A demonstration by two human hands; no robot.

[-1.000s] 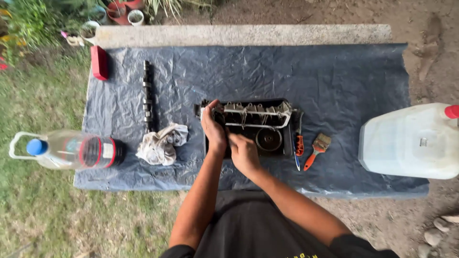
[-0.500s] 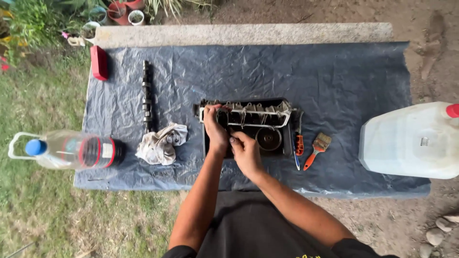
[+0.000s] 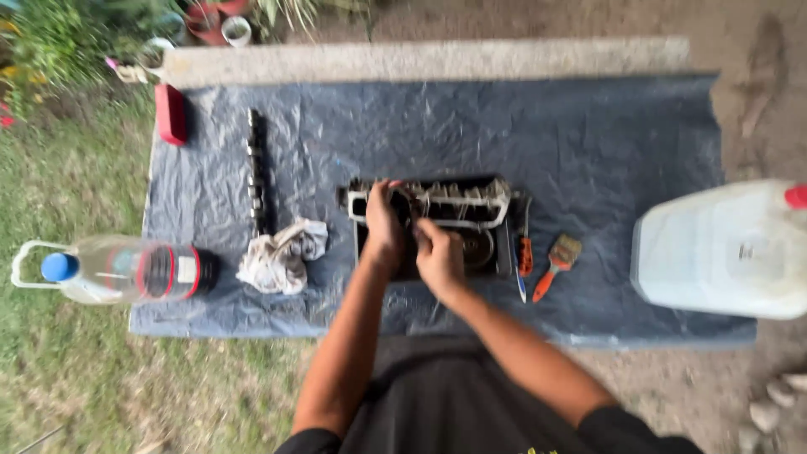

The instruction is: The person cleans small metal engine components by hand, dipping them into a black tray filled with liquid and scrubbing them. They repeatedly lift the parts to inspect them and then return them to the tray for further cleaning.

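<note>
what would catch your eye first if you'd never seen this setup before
Both hands, the left hand and right hand, rest on a dark engine part in the middle of a blue plastic sheet. A big white jug stands at the right edge, and a clear bottle lies on its side at the left.

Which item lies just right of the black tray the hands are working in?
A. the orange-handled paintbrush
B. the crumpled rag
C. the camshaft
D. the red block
A: the orange-handled paintbrush lies on the tarp just right of the black tray, while the crumpled rag and camshaft lie to its left.
</note>
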